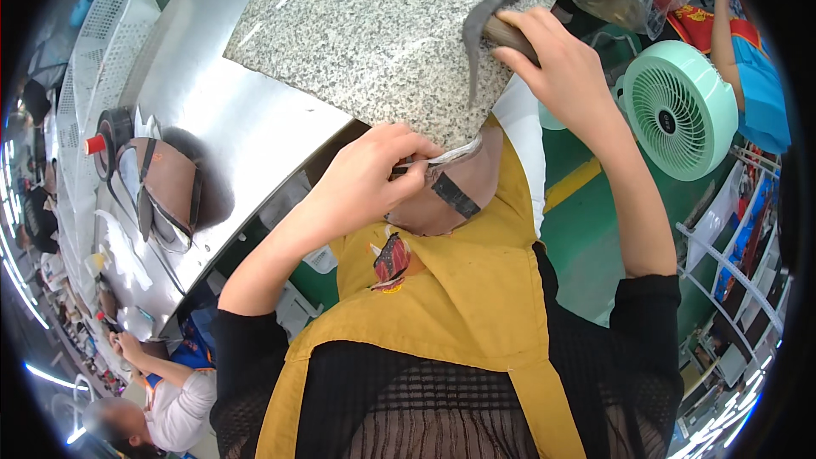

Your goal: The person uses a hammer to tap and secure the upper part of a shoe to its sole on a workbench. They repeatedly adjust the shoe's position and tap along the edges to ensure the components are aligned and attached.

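Observation:
My right hand [565, 68] is closed around the short wooden handle of a hammer [484, 19] with a dark metal head. The head hangs over the near right part of a speckled granite slab [365, 42]. At the slab's near corner, my left hand [367, 172] pinches the pale upper edge of a curved brown leather-like piece [478, 177]. A black strip [455, 194] crosses this piece, which hangs over the corner in front of my yellow apron [442, 297]. The fingertips of my left hand partly hide the pinched edge.
On the metal table [246, 136] at left lie a similar brown piece [170, 178] with black edging and a black tape roll [119, 132]. White perforated crates [93, 59] line its far side. A green fan [680, 110] stands right. Other people [161, 404] are lower left and upper right.

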`<state>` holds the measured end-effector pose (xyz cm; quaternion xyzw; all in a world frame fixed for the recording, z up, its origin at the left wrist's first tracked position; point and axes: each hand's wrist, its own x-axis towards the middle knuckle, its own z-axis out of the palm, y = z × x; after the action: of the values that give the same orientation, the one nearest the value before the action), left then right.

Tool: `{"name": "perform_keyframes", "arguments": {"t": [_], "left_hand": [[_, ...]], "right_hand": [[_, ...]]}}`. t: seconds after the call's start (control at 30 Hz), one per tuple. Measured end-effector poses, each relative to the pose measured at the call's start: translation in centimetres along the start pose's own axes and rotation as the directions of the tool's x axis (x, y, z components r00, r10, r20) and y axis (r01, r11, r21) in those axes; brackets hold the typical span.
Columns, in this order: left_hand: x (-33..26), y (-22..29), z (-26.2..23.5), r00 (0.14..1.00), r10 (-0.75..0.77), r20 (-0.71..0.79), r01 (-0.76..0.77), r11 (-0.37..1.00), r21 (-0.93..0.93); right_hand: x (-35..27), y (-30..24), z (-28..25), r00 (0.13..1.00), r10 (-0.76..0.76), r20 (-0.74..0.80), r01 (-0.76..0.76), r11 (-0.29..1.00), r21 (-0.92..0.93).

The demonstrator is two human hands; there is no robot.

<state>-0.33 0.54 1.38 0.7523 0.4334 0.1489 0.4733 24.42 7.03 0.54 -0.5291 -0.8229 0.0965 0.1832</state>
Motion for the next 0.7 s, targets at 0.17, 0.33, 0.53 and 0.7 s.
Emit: {"name": "perform_keyframes", "arguments": {"t": [0.17,0.33,0.53,0.7], "left_hand": [[-0.8,-0.3,-0.3,0.992,-0.098,0.081,0.112,0.975,-0.193],[-1.6,-1.5,0.4,0.992,-0.081,0.096,0.111,0.919,-0.379],[-2.1,-2.0,0.2,0.989,0.025,0.143,0.035,0.917,-0.398],[-2.8,-2.0,0.4,0.98,-0.105,0.168,0.166,0.897,-0.409]], "right_hand": [[0.5,0.5,1.4,0.952,-0.146,-0.271,0.131,0.989,-0.073],[-3.6,-3.2,0.4,0.984,-0.175,-0.034,0.165,0.818,0.551],[-6.1,-3.9,1.4,0.855,-0.289,0.431,-0.191,0.597,0.779],[-5.8,-3.6,0.7,0.805,-0.291,0.517,-0.22,0.663,0.716]]}}
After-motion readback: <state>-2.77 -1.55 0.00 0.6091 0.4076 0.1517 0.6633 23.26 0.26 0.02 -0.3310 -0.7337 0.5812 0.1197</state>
